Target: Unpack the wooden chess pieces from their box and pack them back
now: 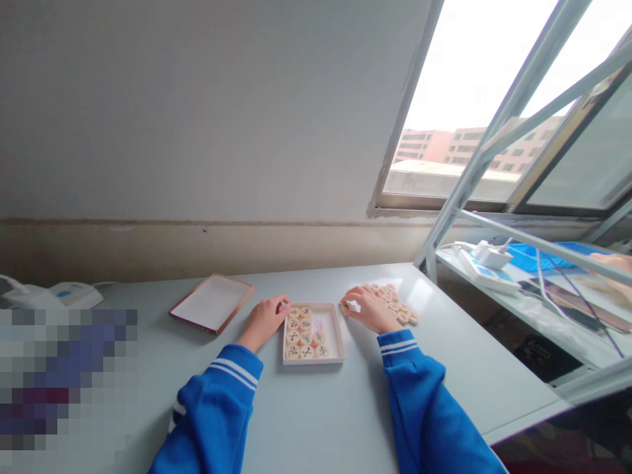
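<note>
A shallow open box (338, 361) sits on the table in front of me, with round wooden Chinese chess pieces (306, 338) lined up in its left and lower part. My left hand (267, 320) is at the box's upper left corner, fingers curled and closed on its edge. Just right of the box, my right hand (371, 311) pinches one Chinese chess piece (347, 307) between thumb and fingers. Behind and partly under that hand lies a loose cluster of more pieces (401, 316), some hidden by it.
The box lid (212, 303) lies inner side up at the left on the grey table (306, 415). A power strip (74, 294) is at the far left. Beyond the table's right edge stand a metal frame (457, 197) and a shelf with another power strip (488, 268) and cables.
</note>
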Demonstrator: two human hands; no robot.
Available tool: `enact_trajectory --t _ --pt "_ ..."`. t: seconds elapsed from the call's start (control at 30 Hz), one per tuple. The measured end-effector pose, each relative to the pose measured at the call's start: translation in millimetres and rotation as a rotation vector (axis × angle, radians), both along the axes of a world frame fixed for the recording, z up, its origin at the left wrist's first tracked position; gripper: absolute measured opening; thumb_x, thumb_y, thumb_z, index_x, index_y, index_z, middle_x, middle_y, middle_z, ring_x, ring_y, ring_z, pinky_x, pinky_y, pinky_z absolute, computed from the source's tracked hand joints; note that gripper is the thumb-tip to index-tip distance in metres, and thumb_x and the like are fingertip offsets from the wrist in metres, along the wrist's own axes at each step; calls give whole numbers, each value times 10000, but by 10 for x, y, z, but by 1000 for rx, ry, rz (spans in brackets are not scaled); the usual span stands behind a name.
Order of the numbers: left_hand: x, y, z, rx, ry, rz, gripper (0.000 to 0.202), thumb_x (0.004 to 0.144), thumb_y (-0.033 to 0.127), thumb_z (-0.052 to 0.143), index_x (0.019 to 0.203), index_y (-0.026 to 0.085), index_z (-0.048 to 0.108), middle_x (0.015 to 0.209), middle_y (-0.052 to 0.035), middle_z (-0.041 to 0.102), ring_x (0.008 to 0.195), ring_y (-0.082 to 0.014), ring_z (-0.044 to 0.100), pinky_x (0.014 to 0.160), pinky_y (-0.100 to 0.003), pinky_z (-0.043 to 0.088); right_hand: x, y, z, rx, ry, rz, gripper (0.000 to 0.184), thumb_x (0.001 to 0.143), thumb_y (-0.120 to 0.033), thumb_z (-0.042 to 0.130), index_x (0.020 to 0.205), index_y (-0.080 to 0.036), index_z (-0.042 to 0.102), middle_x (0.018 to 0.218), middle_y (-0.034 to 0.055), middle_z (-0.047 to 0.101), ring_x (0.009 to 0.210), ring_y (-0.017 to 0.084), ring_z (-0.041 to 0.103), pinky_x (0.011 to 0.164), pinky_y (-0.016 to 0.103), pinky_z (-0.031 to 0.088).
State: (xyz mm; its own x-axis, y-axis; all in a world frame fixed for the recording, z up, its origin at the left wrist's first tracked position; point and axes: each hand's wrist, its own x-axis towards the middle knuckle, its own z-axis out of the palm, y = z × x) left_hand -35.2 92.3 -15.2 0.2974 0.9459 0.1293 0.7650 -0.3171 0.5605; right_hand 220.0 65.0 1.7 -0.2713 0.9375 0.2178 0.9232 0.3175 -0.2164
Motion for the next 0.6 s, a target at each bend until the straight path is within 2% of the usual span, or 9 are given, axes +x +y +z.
enact_trajectory --t 0.1,0.27,0.4,0.47,0.6 --pt "-1 -3 2 3 0 -2 239 822 320 392 804 186 590 614 -4 577 577 -125 513 544 -214 313 65 -13 25 62 -63 -147 184 739 -230 545 891 -244 649 999 54 608 933 228 506 821 397 326" --pt "1 7 -16 6 2 7 234 818 315 397 805 186 592 626 -9 585 589 -129 521 550 -217 316 90 -20 48 110 -12 -78 214 743 -222 539 926 -280 633 994 25 610 913 200 504 811 376 299" --pt "2 12 -23 5 -6 6 221 812 296 407 813 180 595 646 -17 594 620 -132 534 572 -216 330 73 -10 34 89 -66 -126 175 748 -209 527 866 -259 647 974 33 619 924 213 503 802 390 298" --pt "2 11 -19 7 -11 2 221 814 291 403 816 179 593 657 -18 597 635 -132 540 583 -215 335 81 10 8 92 -75 -159 210 750 -222 527 931 -256 628 1037 37 601 963 218 495 806 391 315" --pt "3 2 1 -3 9 13 225 818 302 401 816 182 591 641 -14 590 618 -134 537 575 -216 333 118 71 -91 105 -89 -182 434 752 -262 537 1183 -259 480 1282 62 452 1139 246 402 895 446 295"
